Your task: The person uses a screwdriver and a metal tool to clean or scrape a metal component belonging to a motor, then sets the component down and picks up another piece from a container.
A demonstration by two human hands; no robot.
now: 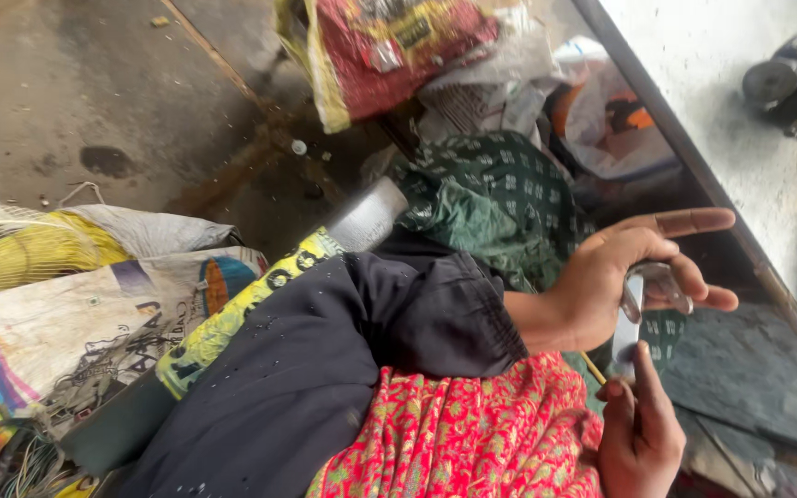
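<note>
Dusty concrete floor and old printed sacks [57, 323] are around me. Left hand [634, 267] has fingers spread, only the thumb and middle fingers loosely touching a small clear glass piece [636, 309]; right hand [640, 429] pinches its lower end from below. I think the grip is too light, so the piece may slip and break on the dark stone slab [749, 369].

Dark navy sleeve [362, 341], red floral-print garment [472, 433]
</note>
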